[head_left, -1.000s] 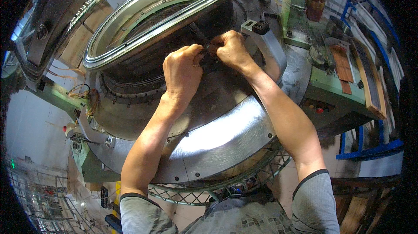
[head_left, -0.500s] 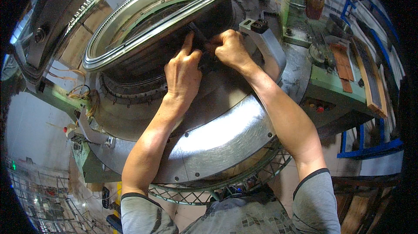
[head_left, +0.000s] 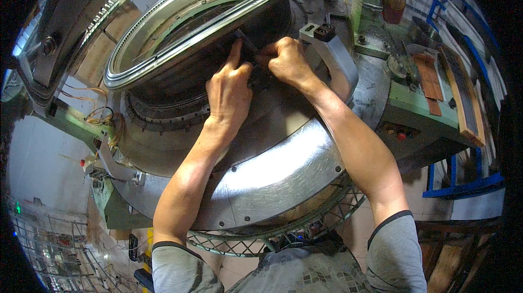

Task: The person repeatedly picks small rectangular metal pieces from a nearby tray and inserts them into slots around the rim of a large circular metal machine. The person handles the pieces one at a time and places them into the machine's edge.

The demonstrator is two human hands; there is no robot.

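Observation:
A large ring-shaped metal cylinder [head_left: 210, 23] with a bright, finely toothed rim stands tilted in the view over a round machine bed. My left hand [head_left: 229, 89] is at its dark outer wall, index finger stretched up against the wall and the other fingers curled. Just right of it, my right hand [head_left: 289, 61] is closed, thumb and fingers pinched together. A thin dark strip [head_left: 248, 41] slants along the wall from near my left fingertip to the right fingers, which seem to grip its lower end. Shadow hides the exact contact.
A curved metal bracket [head_left: 332, 56] rises right of my right hand. The shiny bed plate [head_left: 272, 168] curves beneath my forearms. Orange-brown strips [head_left: 427, 83] and a wood-framed piece [head_left: 463, 97] lie on the green ledge at right. A dark arm [head_left: 49, 37] stands at left.
Both hands hold almost the same place and pose against the cylinder wall. The thin strip's upper end looks slightly shifted near my left fingertip.

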